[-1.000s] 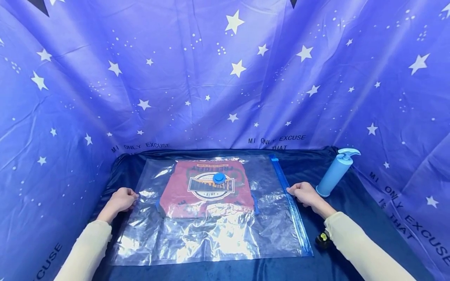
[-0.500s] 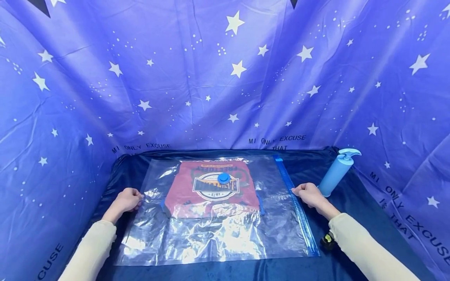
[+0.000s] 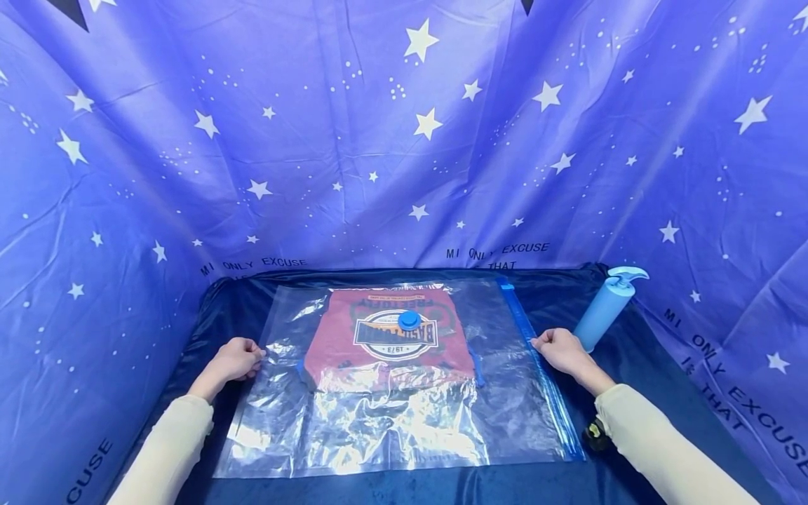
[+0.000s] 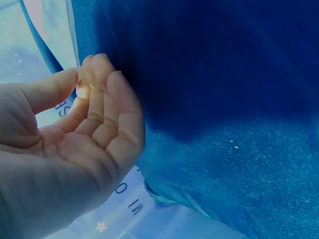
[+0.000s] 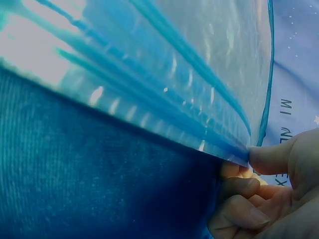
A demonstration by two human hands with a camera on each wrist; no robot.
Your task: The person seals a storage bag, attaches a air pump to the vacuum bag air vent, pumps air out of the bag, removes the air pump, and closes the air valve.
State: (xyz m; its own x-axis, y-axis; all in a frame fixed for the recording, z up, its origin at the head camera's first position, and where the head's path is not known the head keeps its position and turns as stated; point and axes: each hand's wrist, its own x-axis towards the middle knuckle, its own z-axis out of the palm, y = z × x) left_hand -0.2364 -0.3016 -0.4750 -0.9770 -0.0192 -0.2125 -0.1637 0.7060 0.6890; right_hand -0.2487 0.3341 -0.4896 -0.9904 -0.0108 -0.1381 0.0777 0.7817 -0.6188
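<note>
A clear vacuum storage bag (image 3: 505,421) lies flat across the dark blue cloth. Inside it is a folded red garment (image 3: 328,361) with a printed round badge, seen through the plastic. A round blue valve cap (image 3: 409,320) sits on top of the bag. My left hand (image 3: 233,361) pinches the bag's left edge between thumb and fingertips. At the opposite side, my right hand (image 3: 566,352) pinches the blue zip strip (image 3: 555,393) partway along; the right wrist view shows the thumb (image 5: 271,157) on the plastic edge. A blue slider (image 3: 507,285) stands at the strip's far end.
A light blue hand pump (image 3: 604,312) stands tilted just beyond my right hand. Beside the right sleeve, a small black and yellow object (image 3: 595,435) is partly hidden. Purple star-printed curtains (image 3: 379,175) enclose the back and both sides of the dark blue cloth (image 3: 644,372).
Both hands have shifted a little to the right, and the bag with the garment has slid along with them. The pinch on each edge looks the same. The pump stays where it was.
</note>
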